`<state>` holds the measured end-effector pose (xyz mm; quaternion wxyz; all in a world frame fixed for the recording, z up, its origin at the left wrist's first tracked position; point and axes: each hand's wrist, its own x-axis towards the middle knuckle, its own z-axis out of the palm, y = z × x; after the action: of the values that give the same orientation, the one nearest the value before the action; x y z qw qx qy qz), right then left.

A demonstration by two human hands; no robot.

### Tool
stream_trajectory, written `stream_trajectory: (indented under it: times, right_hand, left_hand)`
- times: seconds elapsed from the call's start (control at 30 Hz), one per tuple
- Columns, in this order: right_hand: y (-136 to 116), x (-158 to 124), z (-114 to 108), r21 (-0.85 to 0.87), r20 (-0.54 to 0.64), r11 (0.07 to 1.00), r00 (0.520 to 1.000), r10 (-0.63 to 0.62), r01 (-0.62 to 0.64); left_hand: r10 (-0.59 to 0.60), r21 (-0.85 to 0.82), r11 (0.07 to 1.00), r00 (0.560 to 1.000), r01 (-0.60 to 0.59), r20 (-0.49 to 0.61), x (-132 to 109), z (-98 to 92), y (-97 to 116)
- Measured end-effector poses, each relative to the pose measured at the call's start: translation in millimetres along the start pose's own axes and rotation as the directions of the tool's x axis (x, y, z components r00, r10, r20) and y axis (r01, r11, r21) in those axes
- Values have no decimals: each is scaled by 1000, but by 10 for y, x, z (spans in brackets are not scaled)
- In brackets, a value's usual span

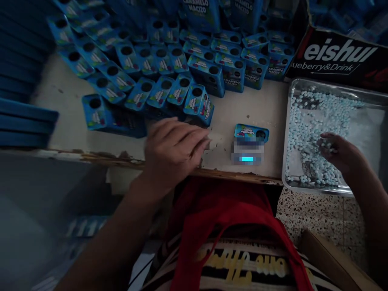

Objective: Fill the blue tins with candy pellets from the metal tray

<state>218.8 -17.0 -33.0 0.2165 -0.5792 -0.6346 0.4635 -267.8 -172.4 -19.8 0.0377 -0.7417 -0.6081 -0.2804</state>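
Note:
My left hand [176, 149] hovers near the table's front edge, palm down with its fingers bent; whether anything is between thumb and fingertips is hidden. Just beyond it stands a blue box [198, 104] with a round dark opening on top. My right hand [336, 151] is over the metal tray [285, 141], its fingers curled round some of the pale blue candies [318, 117]. Between the hands a blue box [251, 131] stands on a small scale [247, 155] with a lit cyan display.
Rows of blue boxes [162, 91] fill the table's back and left. A black carton [336, 56] stands behind the tray. Blue stacked packs [27, 121] are at the far left. A brown carton [330, 254] lies on the speckled floor at the lower right.

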Motion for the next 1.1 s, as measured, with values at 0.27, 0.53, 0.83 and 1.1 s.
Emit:
stream_trajectory:
  times: [0.27, 0.53, 0.83, 1.1]
  right_hand:
    - [-254, -250, 130, 315, -18, 900, 946, 324, -302]
    - [-1112, -42, 557, 324, 185, 935, 979, 85, -142]
    - [-1957, 30, 1066, -199, 392, 842, 828, -400, 501]
    - [-1901, 30, 1231, -311, 430, 696, 749, -504, 647]
  left_hand:
    - [-300, -448, 800, 913, 399, 278, 121, 322, 225]
    - [-191, -490, 827, 957, 278, 221, 241, 592, 298]
    - [-246, -492, 811, 947, 317, 206, 51, 406, 44]
    - [-270, -455, 832, 948, 317, 167, 24, 388, -54]
